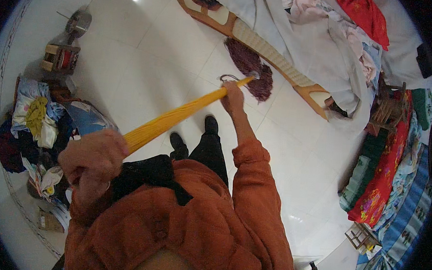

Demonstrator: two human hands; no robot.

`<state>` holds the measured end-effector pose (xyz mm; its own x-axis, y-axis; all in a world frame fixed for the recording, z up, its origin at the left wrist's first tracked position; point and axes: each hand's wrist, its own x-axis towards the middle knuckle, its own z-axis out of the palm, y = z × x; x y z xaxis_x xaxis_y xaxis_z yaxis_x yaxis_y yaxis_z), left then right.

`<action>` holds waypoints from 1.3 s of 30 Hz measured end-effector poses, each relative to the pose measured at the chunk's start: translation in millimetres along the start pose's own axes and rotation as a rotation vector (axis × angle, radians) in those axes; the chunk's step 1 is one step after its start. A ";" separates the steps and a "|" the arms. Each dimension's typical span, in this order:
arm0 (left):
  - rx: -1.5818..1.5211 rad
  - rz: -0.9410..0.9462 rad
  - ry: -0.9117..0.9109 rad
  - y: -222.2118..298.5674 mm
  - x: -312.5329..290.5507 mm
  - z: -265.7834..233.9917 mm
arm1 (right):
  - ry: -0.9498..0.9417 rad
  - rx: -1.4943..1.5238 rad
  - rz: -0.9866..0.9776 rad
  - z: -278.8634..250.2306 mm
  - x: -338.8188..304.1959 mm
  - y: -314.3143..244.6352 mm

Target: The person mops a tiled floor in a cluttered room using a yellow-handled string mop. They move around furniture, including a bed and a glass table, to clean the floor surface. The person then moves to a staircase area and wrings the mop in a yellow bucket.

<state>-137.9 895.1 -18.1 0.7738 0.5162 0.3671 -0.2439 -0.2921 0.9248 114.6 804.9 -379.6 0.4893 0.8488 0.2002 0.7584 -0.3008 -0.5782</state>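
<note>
Two hands (96, 160) (233, 97) hold a mop (188, 111), floor (175, 73) wide, wooden edge (301, 92) near.

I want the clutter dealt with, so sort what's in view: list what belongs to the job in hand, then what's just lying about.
In the job:
yellow mop handle, held by left grip and right grip
dark mop head, on the tiled floor

Lying about:
heaped clothes, left
red floral fabric, right
red cloth, upper right
</note>
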 end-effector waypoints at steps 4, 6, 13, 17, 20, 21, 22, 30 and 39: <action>-0.268 0.038 -0.194 -41.2 11.4 14.6 | -0.051 -0.121 0.179 -43.8 -47.8 32.1; -0.316 -0.061 -0.135 -47.4 22.4 33.5 | 0.069 -0.149 0.119 -49.1 -81.1 64.5; -0.574 -0.317 -0.312 -107.8 54.5 71.2 | 0.167 -0.223 0.426 -60.4 -182.1 108.5; -0.732 -0.310 -0.413 -136.7 70.7 67.9 | -0.122 -0.319 0.717 -58.4 -178.5 95.3; -0.698 -0.277 -0.373 -149.1 81.1 23.9 | -0.136 -0.301 0.678 -31.0 -155.9 85.6; -0.690 -0.251 -0.357 -152.7 85.5 5.1 | -0.119 -0.285 0.584 -18.4 -142.2 80.2; -0.716 -0.180 -0.323 -156.3 89.5 -14.4 | -0.094 -0.303 0.541 -5.8 -118.3 70.1; -0.581 -0.018 -0.245 -148.1 100.8 -182.7 | 0.140 -0.209 0.332 104.6 56.5 -7.3; -0.085 -0.022 0.243 -127.3 14.1 -345.2 | 0.095 -0.078 0.003 247.0 191.8 -139.2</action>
<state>-297.7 1217.5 -96.0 0.6189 0.7030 0.3502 -0.2845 -0.2150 0.9343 -3.4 1117.0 -456.1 0.5277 0.8038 0.2747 0.7862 -0.3397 -0.5163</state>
